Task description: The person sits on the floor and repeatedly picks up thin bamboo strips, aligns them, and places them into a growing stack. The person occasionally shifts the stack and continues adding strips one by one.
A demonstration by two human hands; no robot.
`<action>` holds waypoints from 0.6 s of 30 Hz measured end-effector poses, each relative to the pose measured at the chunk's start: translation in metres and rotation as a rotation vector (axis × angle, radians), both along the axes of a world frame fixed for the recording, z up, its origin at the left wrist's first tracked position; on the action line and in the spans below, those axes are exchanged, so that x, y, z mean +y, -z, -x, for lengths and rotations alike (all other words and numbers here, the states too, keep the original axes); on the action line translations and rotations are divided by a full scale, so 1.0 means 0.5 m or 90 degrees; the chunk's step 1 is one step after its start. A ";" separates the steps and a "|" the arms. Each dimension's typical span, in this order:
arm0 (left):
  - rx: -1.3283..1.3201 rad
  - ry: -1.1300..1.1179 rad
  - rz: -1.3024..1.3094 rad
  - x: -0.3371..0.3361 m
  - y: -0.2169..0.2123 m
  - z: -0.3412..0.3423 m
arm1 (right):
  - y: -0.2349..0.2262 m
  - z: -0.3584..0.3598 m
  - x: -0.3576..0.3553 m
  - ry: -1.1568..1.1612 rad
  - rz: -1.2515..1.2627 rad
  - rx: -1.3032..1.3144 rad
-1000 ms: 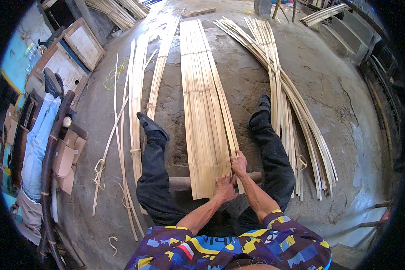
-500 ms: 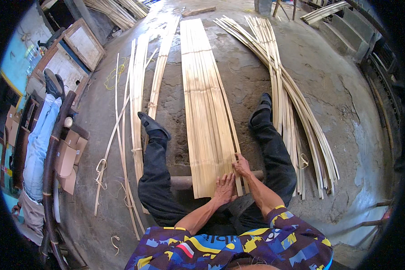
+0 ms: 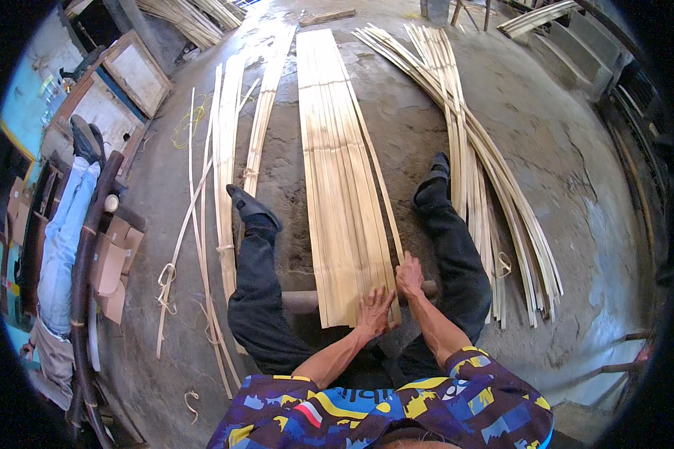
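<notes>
Workpiece: pale-yellow flat sheet of long split-bamboo strips [image 3: 341, 187], laid lengthwise btwn. the wearer's legs, near end over a brown round bar [image 3: 301, 301], far end out on the rough grey concrete floor [image 3: 577, 187]. Strips lie side by side, joints roughly aligned in crosswise bands. L hand [image 3: 374, 313]: palm down, fingers spread, pressed flat on near end of sheet at its R side; nothing gripped. R hand [image 3: 410, 275]: fingers curled in, holding near part of a narrow pale bamboo strip [image 3: 384, 193] at sheet's R edge; exact finger/thumb contact partly hidden. Narrow strip stands apart from sheet along near portion, w/ a thin gap btwn.; gap narrows toward far end. Legs in black trousers [image 3: 256, 299] straddle the work, dark shoes [image 3: 254, 207] out front. Stock, L side: tied bundle of pale bamboo strips [image 3: 226, 187] beside L leg, plus loose thin strips further L. Stock, R side: crossed pile of long pale bamboo strips [image 3: 464, 142], just beyond R leg. Far L: a person in light-blue jeans [image 3: 69, 239], nr. a brown cardboard box [image 3: 111, 258] & a dark round pole [image 3: 84, 262].
</notes>
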State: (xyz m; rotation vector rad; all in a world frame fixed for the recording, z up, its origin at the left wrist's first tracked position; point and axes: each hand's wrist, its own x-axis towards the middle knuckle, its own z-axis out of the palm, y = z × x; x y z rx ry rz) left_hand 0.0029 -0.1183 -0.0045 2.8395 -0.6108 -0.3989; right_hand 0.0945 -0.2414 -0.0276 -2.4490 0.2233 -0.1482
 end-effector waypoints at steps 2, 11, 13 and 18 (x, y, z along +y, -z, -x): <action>-0.007 0.001 -0.017 0.000 0.008 -0.001 | 0.008 0.004 -0.014 -0.077 -0.163 0.160; -0.019 0.002 -0.010 -0.001 -0.006 0.000 | 0.030 0.000 -0.041 -0.060 -0.295 0.246; 0.029 -0.006 -0.008 -0.006 -0.015 0.001 | 0.029 0.003 -0.039 -0.088 -0.174 0.173; 0.052 -0.013 0.013 -0.009 -0.025 -0.007 | 0.031 0.014 -0.022 -0.118 -0.267 0.089</action>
